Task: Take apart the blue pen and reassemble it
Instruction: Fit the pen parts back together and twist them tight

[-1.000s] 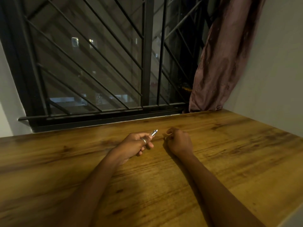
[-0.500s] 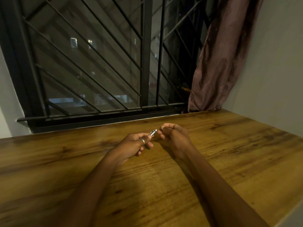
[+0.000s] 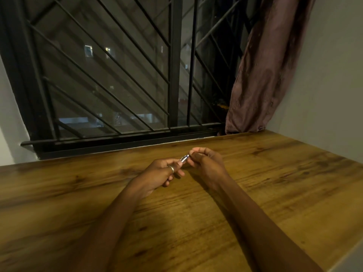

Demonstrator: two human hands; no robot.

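Working low over wood surface (image 3: 275, 193), prob. for steadiness & so loose bits can't drop far. Gripping w/ left hand (image 3: 159, 173), fingers (image 3: 177, 173) curled round barrel of blue pen (image 3: 184, 159), metal end sticking out past thumb twd right hand (image 3: 206, 163). Pinching that end w/ right thumb & forefinger, closed on tip: looks like unscrewing or refitting, can't tell which. Wearing ring (image 3: 171, 169) just behind pen

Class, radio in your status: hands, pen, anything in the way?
Left hand grips pen, silver end poking out. Right hand pinches that end. Nothing blocking; wooden table below.
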